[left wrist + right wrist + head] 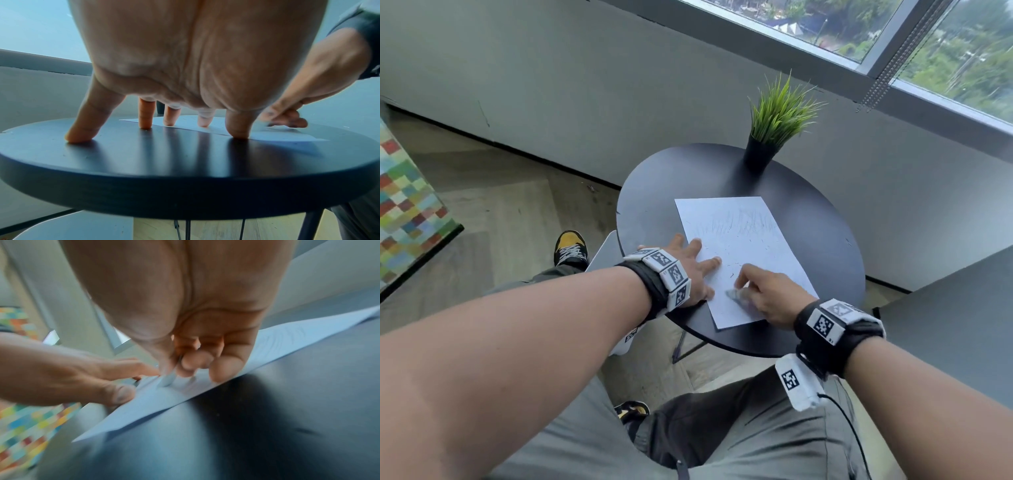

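A white sheet of paper point(739, 246) with faint pencil scribbles lies on a round black table point(825, 246). My left hand point(688, 263) is spread flat, with some fingertips on the sheet's left edge and the thumb and one finger on the bare tabletop point(123, 154). My right hand point(767, 294) pinches a small pale eraser point(736, 295) and holds it down on the near part of the sheet. In the right wrist view the eraser point(167, 379) touches the paper point(287, 344) just beside my left hand point(82, 374). This view is blurred.
A small potted grass plant point(774, 130) stands at the table's far edge, under a window. A colourful checkered block point(407, 205) sits on the floor at the left. A grey surface point(962, 325) lies at the right. My knees are below the table's near edge.
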Motion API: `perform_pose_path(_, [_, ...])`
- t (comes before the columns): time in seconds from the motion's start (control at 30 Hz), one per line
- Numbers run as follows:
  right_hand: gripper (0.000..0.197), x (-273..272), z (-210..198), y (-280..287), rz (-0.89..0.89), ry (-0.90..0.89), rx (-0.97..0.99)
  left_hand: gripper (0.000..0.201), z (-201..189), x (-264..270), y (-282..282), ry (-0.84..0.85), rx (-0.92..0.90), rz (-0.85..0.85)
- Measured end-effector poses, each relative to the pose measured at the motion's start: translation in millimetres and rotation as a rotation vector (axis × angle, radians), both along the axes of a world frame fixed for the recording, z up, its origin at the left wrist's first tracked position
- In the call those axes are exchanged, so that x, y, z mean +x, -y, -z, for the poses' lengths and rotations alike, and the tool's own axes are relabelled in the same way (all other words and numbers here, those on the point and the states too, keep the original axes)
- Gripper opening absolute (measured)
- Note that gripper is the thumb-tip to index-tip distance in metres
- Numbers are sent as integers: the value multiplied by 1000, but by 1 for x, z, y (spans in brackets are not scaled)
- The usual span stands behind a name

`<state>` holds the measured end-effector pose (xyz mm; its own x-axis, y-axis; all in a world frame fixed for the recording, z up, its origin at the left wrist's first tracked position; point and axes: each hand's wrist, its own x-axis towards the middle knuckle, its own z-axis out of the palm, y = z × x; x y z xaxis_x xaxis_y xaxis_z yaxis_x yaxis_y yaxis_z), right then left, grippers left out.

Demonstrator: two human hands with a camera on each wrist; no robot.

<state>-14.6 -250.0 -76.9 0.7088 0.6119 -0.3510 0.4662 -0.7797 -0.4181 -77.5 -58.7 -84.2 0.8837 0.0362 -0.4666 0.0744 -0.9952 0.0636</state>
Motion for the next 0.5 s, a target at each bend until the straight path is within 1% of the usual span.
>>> perform_pose_path(0.03, [18, 2, 1, 1, 73, 72, 27, 67, 0, 0, 1, -3, 4, -1])
perform_pose_path(0.07, [21, 2, 2, 2, 91, 93, 44, 68, 1, 0, 1, -6, 9, -1])
perform_pose_path(0.1, [21, 0, 2, 3, 55, 59, 40, 68, 1, 0, 1, -9, 16, 0])
perform_pose_path(0.17, [17, -7, 0, 2, -88, -96, -4, 69, 1, -1, 0, -8, 22, 3])
perform_pose_path(0.2, [15, -9, -1, 2, -128, -152, -24, 69, 1, 0, -1, -4, 24, 6])
perform_pose_path(0.23, [15, -7, -1, 3, -125, -160, -24, 68, 1, 1, 0, 3, 23, 13])
perform_pose_path(0.27, [17, -3, 1, 4, -83, -129, -4, 69, 2, 1, 0, 11, 22, 18])
perform_pose_path(0.37, [23, 7, 11, 4, 136, -29, 93, 70, 2, 1, 1, 18, 37, 20])
perform_pose_path(0.4, [24, 8, 13, 4, 169, -23, 102, 71, 2, 1, 1, 16, 45, 22])
perform_pose_path(0.5, [22, 8, 17, 4, 158, -29, 98, 81, 0, 1, 5, 13, 53, 53])
